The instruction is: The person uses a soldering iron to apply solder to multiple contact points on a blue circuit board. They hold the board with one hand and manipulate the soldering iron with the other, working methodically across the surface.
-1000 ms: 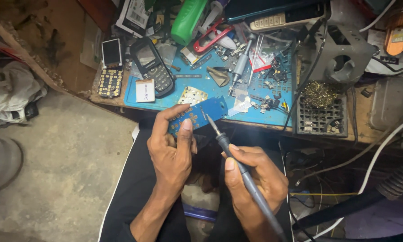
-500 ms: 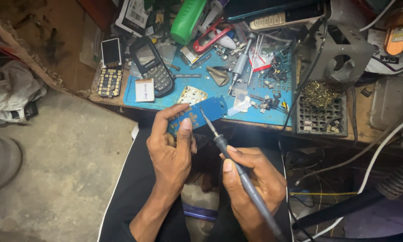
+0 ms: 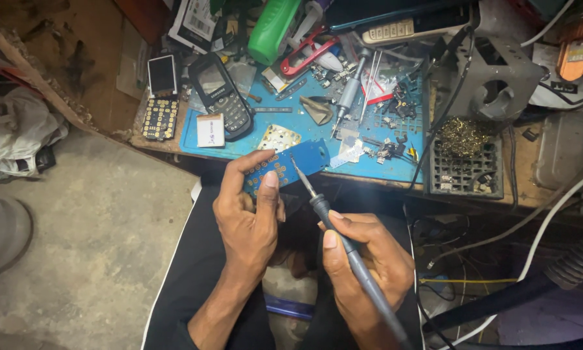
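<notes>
Gripping a blue circuit board [image 3: 285, 165] crosswise, the left hand [image 3: 246, 223] meets the soldering iron [image 3: 333, 223] clamped in the right hand [image 3: 369, 266].

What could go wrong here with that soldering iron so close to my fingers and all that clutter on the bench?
The left hand pinches the blue circuit board right where the soldering iron tip meets it, so the thumb could get burned. The board is held in the air, not braced, so the right hand may slip. Loose parts on the blue mat could be knocked off.
</notes>
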